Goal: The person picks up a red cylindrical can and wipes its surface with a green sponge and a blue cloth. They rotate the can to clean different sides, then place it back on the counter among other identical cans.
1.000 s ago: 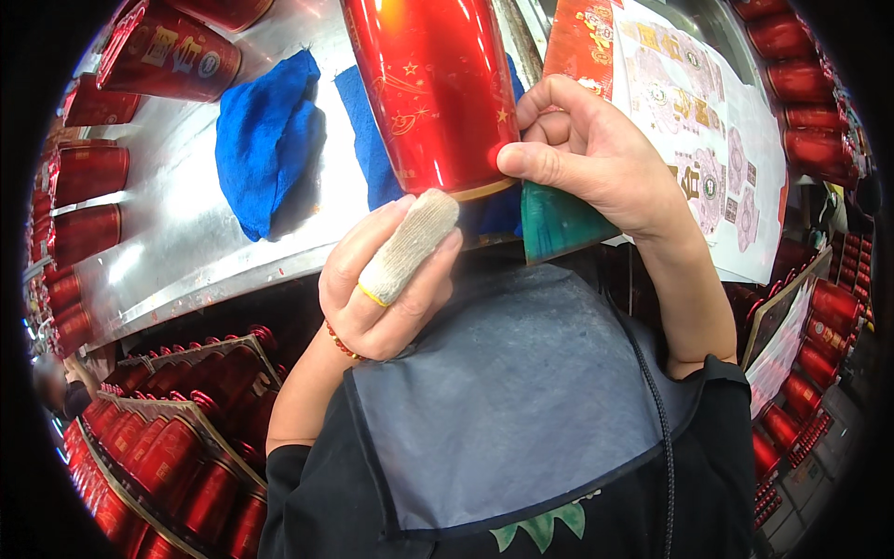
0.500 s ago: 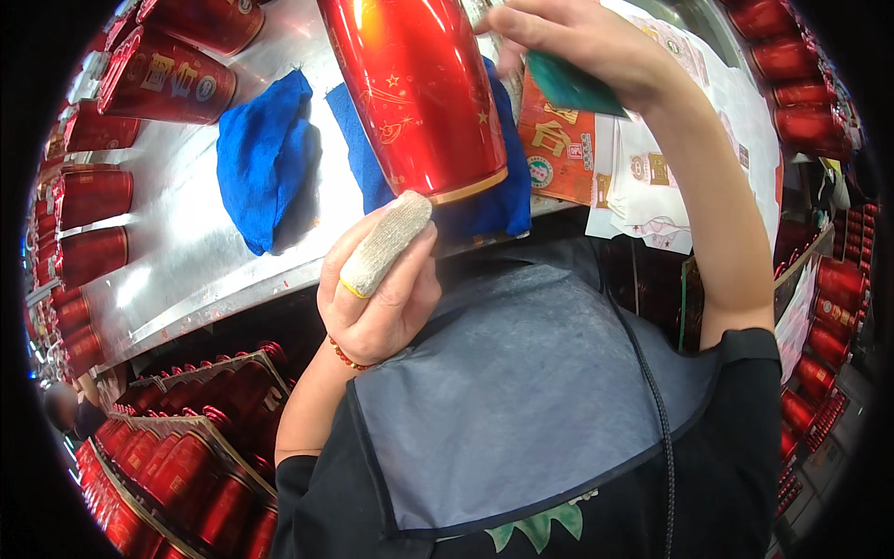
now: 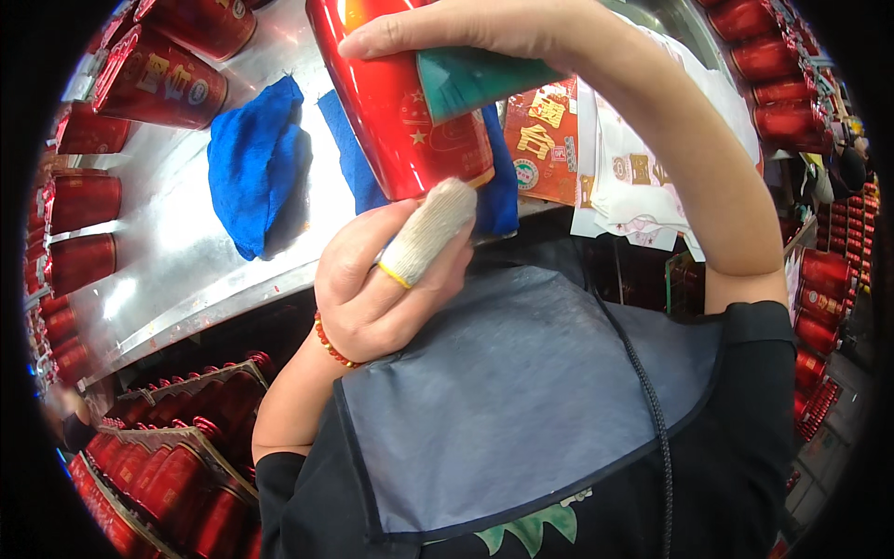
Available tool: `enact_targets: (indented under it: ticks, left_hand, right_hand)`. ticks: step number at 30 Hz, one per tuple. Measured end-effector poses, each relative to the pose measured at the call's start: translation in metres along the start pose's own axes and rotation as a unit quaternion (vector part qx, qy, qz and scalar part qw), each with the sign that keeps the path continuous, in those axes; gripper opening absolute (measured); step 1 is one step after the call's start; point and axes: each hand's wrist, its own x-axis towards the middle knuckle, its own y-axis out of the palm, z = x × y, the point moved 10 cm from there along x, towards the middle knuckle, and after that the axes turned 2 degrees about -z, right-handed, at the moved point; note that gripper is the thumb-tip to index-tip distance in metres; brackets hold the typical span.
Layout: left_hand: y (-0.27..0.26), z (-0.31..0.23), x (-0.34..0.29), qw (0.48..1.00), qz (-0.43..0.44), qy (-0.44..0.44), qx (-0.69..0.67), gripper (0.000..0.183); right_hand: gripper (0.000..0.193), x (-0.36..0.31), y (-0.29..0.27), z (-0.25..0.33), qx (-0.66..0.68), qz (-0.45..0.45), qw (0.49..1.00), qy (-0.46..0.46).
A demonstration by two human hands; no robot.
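Observation:
A glossy red bottle (image 3: 396, 130) with gold stars and a gold base rim lies tilted over a folded blue cloth (image 3: 503, 191), its far end cut off by the upper edge. My left hand (image 3: 372, 289) is closed at its base end, a knitted finger cover (image 3: 430, 231) on one finger touching the rim; the other fingertips are hidden. From the right, my right hand (image 3: 503, 28) reaches over the bottle, closed on a flat green scraper (image 3: 475, 82) that lies against the red side. One finger stretches out along the bottle.
A second, crumpled blue cloth (image 3: 253, 168) lies on the metal table (image 3: 168, 252). Red printed card (image 3: 545, 140) and white printed sheets (image 3: 633, 186) lie to the right. Red containers (image 3: 163, 79) line the left; more stand in crates (image 3: 177, 475) below and on racks (image 3: 792, 126) at right.
My right hand and the green scraper have moved left, from beside the bottle onto its side. The bottle has turned, its star pattern shifting. My left hand has moved slightly right along the rim.

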Motion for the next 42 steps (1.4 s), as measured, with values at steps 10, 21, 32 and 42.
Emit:
enact_targets:
  ticks: [10, 21, 32, 42]
  left_hand:
    - [-0.006, 0.009, -0.010, 0.998, 0.010, -0.059, -0.012, 0.037]
    - [-0.010, 0.010, -0.010, 0.996, 0.013, -0.092, -0.004, 0.033]
    - [-0.010, 0.004, 0.011, 0.999, 0.041, -0.031, -0.009, 0.037]
    - [-0.012, 0.007, 0.002, 0.996, 0.043, -0.071, 0.007, 0.037]
  right_hand:
    - [0.049, 0.024, -0.017, -0.064, 0.180, -0.010, 0.982, 0.053]
    - [0.055, 0.013, -0.014, -0.051, 0.198, 0.236, 0.950, 0.049]
    - [0.069, 0.003, -0.027, 0.002, -0.215, -0.101, 0.970, 0.050]
    - [0.074, 0.007, -0.016, 0.000, -0.016, -0.109, 0.994, 0.011]
